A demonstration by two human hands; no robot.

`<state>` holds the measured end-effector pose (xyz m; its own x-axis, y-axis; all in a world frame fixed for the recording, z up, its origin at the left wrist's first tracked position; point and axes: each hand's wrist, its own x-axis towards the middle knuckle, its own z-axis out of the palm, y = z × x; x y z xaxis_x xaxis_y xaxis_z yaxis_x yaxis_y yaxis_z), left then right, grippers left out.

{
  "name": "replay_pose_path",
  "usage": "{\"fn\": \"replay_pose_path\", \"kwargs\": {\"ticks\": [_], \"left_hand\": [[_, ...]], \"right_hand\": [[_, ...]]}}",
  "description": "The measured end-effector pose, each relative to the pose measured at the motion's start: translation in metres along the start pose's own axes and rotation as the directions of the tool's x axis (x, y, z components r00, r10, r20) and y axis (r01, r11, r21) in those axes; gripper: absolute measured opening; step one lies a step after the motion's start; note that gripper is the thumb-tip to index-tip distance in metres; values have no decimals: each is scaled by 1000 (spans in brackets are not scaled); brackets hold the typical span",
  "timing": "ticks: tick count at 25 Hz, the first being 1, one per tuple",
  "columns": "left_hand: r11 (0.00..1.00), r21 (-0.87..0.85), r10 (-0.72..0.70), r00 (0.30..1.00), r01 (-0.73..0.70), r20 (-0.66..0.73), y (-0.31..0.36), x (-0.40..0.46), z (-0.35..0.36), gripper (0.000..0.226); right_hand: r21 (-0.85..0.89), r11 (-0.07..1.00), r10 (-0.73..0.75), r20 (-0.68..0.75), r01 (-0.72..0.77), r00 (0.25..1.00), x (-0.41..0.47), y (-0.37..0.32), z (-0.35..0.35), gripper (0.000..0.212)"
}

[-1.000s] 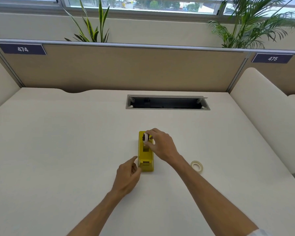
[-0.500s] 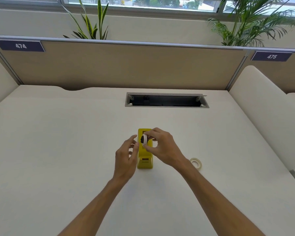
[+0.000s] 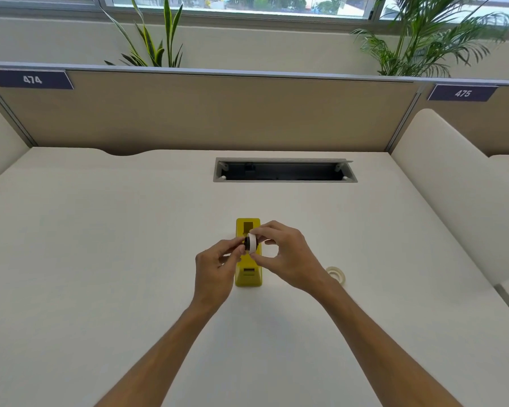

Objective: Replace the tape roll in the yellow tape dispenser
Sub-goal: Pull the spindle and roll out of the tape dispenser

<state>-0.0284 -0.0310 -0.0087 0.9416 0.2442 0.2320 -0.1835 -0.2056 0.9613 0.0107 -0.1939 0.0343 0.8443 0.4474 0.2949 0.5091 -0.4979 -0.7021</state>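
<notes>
The yellow tape dispenser point(image 3: 248, 273) stands on the white desk point(image 3: 100, 259), its far cradle empty. Just above its middle I hold a white tape roll point(image 3: 252, 242) on a black hub. My right hand point(image 3: 288, 257) pinches the roll's rim with thumb and fingers. My left hand point(image 3: 216, 267) grips the black hub on the roll's left side with its fingertips. A second, translucent tape roll point(image 3: 335, 274) lies flat on the desk to the right of my right wrist.
A cable slot point(image 3: 284, 170) is cut into the desk behind the dispenser. A beige partition point(image 3: 218, 113) closes the back, with padded dividers left and right. Plants stand behind the partition.
My right hand lifted the white roll with its hub out of the dispenser toward me. My left hand left the dispenser's front end and came up to grip the hub.
</notes>
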Motion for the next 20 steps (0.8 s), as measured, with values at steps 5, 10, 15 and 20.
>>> {"fn": "replay_pose_path", "kwargs": {"ticks": [5, 10, 15, 20], "left_hand": [[1000, 9, 1, 1000, -1, -4, 2, -2, -3, 18], [999, 27, 22, 999, -23, 46, 6, -1, -4, 23], [999, -32, -22, 995, 25, 101, 10, -1, -1, 24], [990, -114, -63, 982, 84, 177, 10, 2, -3, 27]], "right_hand": [[6, 1000, -2, 8, 2, 1000, -4, -3, -4, 40], [-13, 1000, -13, 19, 13, 1000, -6, -4, -7, 39], [-20, 1000, -16, 22, 16, 1000, -5, -3, -8, 38], [-37, 999, -20, 34, 21, 999, -4, 0, -11, 38]]}}
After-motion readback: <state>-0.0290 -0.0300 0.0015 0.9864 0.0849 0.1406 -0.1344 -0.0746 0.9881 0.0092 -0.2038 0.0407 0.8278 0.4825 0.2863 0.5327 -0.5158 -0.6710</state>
